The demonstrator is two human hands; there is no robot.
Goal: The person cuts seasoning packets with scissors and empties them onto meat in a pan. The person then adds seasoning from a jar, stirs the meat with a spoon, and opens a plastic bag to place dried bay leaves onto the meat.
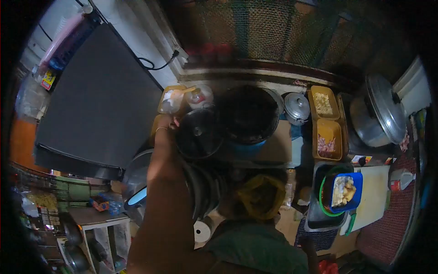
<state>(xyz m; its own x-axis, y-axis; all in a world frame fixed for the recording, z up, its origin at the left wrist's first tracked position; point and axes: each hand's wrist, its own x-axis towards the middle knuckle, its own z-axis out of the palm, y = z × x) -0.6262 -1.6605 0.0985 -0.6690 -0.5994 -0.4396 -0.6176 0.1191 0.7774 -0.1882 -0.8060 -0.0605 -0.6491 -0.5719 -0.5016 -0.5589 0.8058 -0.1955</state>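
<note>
My left arm stretches forward, and my left hand (172, 123) is at a yellow-tan container (158, 124) beside a dark round lid with a knob (199, 131). Its fingers look curled together; what they hold, if anything, is too small to make out. Just beyond stand another tan container (167, 97) with white contents and a clear jar or bag (200, 97). To the right of the lid sits a large blackened pan (248, 114) on a stove with a blue glow beneath. At lower right a dark forearm (309, 249) shows, but my right hand's fingers are lost in shadow.
On the right are a small lidded pot (297, 108), tan containers of chopped pale pieces (323, 104) and raw meat (326, 145), and a big lidded pot (378, 109). Nearer are a blue basket (355, 181) of cut pieces and a white cutting board (376, 196). A dark appliance (98, 100) stands left.
</note>
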